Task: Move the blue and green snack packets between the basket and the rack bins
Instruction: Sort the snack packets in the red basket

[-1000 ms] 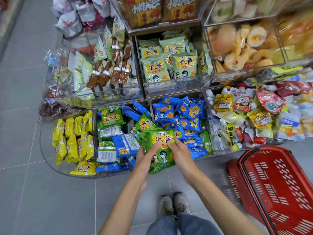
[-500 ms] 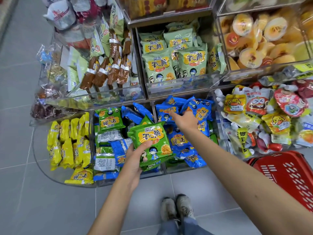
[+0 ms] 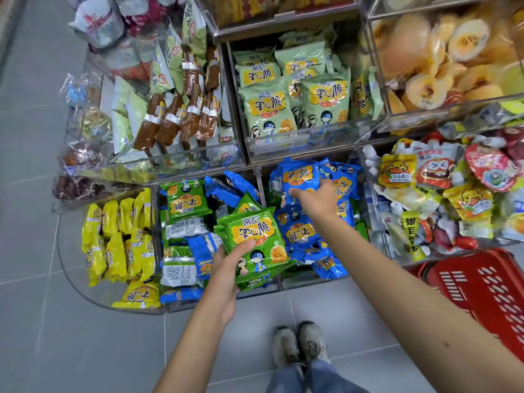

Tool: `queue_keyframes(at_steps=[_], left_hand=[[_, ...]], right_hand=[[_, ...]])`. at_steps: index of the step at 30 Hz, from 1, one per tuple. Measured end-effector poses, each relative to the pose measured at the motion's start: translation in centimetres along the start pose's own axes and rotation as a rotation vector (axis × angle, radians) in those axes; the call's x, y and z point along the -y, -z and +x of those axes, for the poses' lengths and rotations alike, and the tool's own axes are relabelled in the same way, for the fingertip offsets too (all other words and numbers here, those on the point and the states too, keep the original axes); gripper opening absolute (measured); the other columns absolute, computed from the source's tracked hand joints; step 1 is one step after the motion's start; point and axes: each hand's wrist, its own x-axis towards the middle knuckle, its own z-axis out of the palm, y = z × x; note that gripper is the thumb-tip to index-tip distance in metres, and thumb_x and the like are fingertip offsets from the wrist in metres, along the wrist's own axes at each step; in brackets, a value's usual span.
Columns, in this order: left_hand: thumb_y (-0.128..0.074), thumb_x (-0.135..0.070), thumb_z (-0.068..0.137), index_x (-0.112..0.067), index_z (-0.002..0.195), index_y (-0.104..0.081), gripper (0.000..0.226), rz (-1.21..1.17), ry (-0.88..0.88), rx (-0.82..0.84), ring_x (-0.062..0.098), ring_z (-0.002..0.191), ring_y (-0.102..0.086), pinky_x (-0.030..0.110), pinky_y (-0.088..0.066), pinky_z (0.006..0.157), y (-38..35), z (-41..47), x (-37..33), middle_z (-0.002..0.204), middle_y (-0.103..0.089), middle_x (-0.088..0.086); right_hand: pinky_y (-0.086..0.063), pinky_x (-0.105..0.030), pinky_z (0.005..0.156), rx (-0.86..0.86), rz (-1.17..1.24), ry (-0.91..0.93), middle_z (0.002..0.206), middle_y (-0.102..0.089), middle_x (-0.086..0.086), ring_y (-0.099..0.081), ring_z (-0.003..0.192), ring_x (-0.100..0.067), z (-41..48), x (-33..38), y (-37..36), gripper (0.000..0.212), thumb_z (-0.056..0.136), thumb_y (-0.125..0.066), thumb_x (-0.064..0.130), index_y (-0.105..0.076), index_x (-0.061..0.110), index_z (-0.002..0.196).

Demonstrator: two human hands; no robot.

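Observation:
My left hand (image 3: 226,268) grips a stack of bright green snack packets (image 3: 252,239) in front of the lower clear bins, thumb on top of the front packet. My right hand (image 3: 317,198) reaches into the lower right bin and closes on a blue snack packet (image 3: 297,177) at the top of a blue pile (image 3: 300,231). The lower middle bin (image 3: 158,279) holds mixed green and blue packets, one green packet (image 3: 185,199) lying face up. The red basket (image 3: 482,290) stands on the floor at the right, its inside mostly out of frame.
Yellow packets (image 3: 113,239) fill the curved bin at the left. Pale green packets (image 3: 292,92) sit in the upper bin, brown stick snacks (image 3: 181,114) to their left, jelly pouches (image 3: 442,188) to the right. Grey tiled floor and my shoes (image 3: 300,344) lie below.
My right hand left the green stack, reached up into the blue pile and took hold of a blue packet. My left hand lifted the green stack slightly up and left.

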Motion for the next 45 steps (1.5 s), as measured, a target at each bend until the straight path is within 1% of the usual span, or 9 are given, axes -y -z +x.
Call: queue_keyframes(at_steps=[5, 10, 15, 21, 28, 31, 37, 42, 45], left_hand=[[-0.071, -0.029, 0.067, -0.028, 0.096, -0.059, 0.032, 0.035, 0.015, 0.056, 0.007, 0.084, -0.055, 0.024, -0.039, 0.061, -0.8, -2.3, -0.4, 0.090, -0.063, -0.013], [-0.067, -0.020, 0.076, -0.016, 0.119, -0.059, 0.044, 0.144, 0.028, 0.217, 0.007, 0.071, -0.069, 0.015, -0.050, 0.046, -3.2, -6.3, 0.6, 0.084, -0.074, -0.006], [-0.062, -0.018, 0.075, -0.005, 0.127, -0.055, 0.054, 0.319, 0.128, 0.365, 0.028, 0.095, -0.063, 0.029, -0.057, 0.067, -6.9, -10.1, 3.5, 0.116, -0.065, 0.017], [-0.072, -0.027, 0.054, -0.007, 0.125, -0.056, 0.076, 0.572, 0.216, 0.569, 0.031, 0.096, -0.065, 0.038, -0.056, 0.075, -12.3, -13.2, 7.8, 0.116, -0.066, 0.018], [-0.077, -0.036, 0.040, -0.008, 0.126, -0.055, 0.093, 0.754, 0.259, 0.610, 0.040, 0.105, -0.063, 0.050, -0.051, 0.086, -21.7, -14.2, 12.6, 0.116, -0.066, 0.021], [-0.076, -0.038, 0.034, -0.005, 0.124, -0.055, 0.099, 0.767, 0.277, 0.597, 0.039, 0.100, -0.062, 0.045, -0.053, 0.080, -27.0, -14.3, 15.0, 0.116, -0.064, 0.024], [-0.078, -0.015, 0.049, -0.003, 0.124, -0.055, 0.079, 0.941, 0.337, 0.671, 0.042, 0.105, -0.060, 0.049, -0.050, 0.085, -37.9, -11.8, 21.3, 0.119, -0.062, 0.025], [-0.077, -0.014, 0.054, -0.007, 0.121, -0.058, 0.069, 1.073, 0.412, 0.772, 0.027, 0.086, -0.070, 0.033, -0.058, 0.063, -44.8, -7.2, 27.1, 0.109, -0.070, 0.016], [-0.075, -0.020, 0.057, -0.009, 0.120, -0.059, 0.066, 1.169, 0.415, 0.787, 0.026, 0.086, -0.070, 0.035, -0.058, 0.067, -47.9, -2.2, 31.9, 0.108, -0.070, 0.015]], right_hand=[[-0.047, -0.044, 0.096, 0.054, 0.236, 0.001, 0.125, -0.055, -0.011, -0.057, 0.110, -0.029, -6.3, -0.8, 5.2, 0.066, 0.077, -0.074, 0.016, -0.039, 0.006, 0.132], [-0.052, -0.017, 0.055, 0.033, 0.465, -0.042, 0.085, -0.070, -0.006, -0.065, 0.065, -0.010, -14.4, -5.5, 12.7, 0.019, 0.080, -0.064, -0.002, -0.062, 0.013, 0.090], [-0.053, -0.019, 0.060, -0.116, 0.587, -0.154, 0.090, -0.069, -0.009, -0.065, 0.067, -0.011, -20.5, -11.3, 19.3, 0.029, 0.081, -0.063, -0.003, -0.057, 0.002, 0.109], [-0.047, -0.025, 0.062, -0.352, 0.786, -0.252, 0.096, -0.066, -0.011, -0.062, 0.075, -0.017, -23.5, -17.1, 24.8, 0.032, 0.082, -0.061, -0.001, -0.056, 0.005, 0.113], [-0.048, -0.027, 0.064, -0.433, 0.946, -0.322, 0.083, -0.069, -0.004, -0.063, 0.071, -0.015, -20.9, -21.5, 31.7, 0.022, 0.080, -0.061, -0.002, -0.060, 0.015, 0.094], [-0.049, -0.024, 0.061, -0.460, 0.986, -0.347, 0.077, -0.070, 0.001, -0.065, 0.066, -0.012, -18.9, -23.1, 35.8, 0.021, 0.079, -0.062, -0.002, -0.061, 0.018, 0.086], [-0.054, -0.026, 0.065, -0.546, 1.087, -0.407, 0.083, -0.072, -0.003, -0.067, 0.068, -0.015, -13.7, -28.2, 42.9, 0.025, 0.076, -0.066, -0.004, -0.060, 0.015, 0.091], [-0.052, -0.017, 0.051, -0.657, 1.147, -0.518, 0.085, -0.069, -0.001, -0.066, 0.062, -0.008, -7.8, -34.6, 45.3, 0.023, 0.081, -0.063, -0.002, -0.060, 0.017, 0.094], [-0.051, -0.015, 0.046, -0.751, 1.209, -0.609, 0.083, -0.066, 0.002, -0.065, 0.053, -0.008, -2.9, -40.4, 45.3, 0.019, 0.087, -0.057, 0.004, -0.055, 0.022, 0.090]])
